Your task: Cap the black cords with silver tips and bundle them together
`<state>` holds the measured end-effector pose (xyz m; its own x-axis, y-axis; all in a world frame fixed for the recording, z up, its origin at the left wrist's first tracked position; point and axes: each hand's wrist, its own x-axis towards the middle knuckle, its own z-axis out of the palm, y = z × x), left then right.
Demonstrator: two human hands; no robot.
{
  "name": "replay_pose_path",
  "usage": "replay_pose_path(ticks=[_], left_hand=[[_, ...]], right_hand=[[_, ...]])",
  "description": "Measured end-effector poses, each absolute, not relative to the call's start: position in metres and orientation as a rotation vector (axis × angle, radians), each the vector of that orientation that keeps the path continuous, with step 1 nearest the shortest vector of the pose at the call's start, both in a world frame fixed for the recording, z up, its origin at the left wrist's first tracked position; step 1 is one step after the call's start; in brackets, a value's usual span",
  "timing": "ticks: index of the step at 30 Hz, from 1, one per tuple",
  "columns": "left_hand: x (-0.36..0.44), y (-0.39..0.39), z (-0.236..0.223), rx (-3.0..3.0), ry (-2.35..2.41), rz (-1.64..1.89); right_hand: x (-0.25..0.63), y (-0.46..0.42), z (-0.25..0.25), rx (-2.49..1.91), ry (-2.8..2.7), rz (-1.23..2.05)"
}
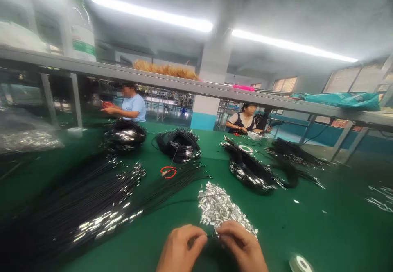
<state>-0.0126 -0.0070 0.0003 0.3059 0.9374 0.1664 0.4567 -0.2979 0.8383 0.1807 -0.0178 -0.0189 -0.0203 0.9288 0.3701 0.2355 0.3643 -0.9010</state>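
Observation:
At the lower middle, my left hand point(185, 245) pinches a thin black cable point(211, 236) between thumb and forefinger. The cable's short exposed piece points toward my right hand point(242, 241), whose thumb and fingers are also pinched together at its other side. Whatever sits in the right fingertips is too small and covered to make out. Just beyond both hands lies a heap of small silver metal sleeves point(216, 204), and the right fingers overlap its near edge.
Black cables with silver ends point(101, 223) spread across the left of the green table point(294, 231). Coiled cable bundles point(184, 147) stand farther back, near red-handled scissors point(168, 172). A tape roll point(302, 264) lies front right. A shelf point(184, 81) spans above; two people sit beyond.

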Motion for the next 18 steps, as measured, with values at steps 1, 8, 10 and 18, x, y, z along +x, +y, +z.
replay_pose_path(ticks=[1,8,10,18], left_hand=[[-0.013,-0.007,0.0,1.89,1.239,0.896],[-0.013,-0.006,0.0,2.001,1.265,0.872],[-0.013,-0.006,-0.002,2.076,1.269,0.852],[-0.008,-0.01,-0.009,1.942,1.141,0.848]], right_hand=[[0.179,-0.018,-0.018,-1.079,-1.451,0.827],[0.17,-0.02,-0.015,-1.072,-1.209,0.987],[0.171,-0.02,-0.016,-1.084,-1.196,0.994],[0.168,-0.023,-0.018,-1.157,-1.536,0.954]])
